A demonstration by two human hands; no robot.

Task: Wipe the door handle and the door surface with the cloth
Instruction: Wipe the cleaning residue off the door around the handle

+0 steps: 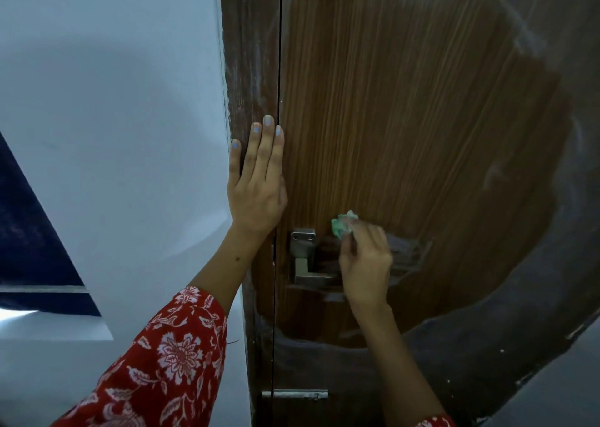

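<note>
Your left hand (256, 180) lies flat at frame centre, fingers straight and together, palm on dark wood door frame (250, 69). Your right hand (365, 261) pinches crumpled green cloth (342, 225) against grained brown door (406, 118), just above brushed-metal L-shaped handle (306, 264); blurred, so fingers seemingly curled. White wall (113, 102) fills left of frame.
</note>
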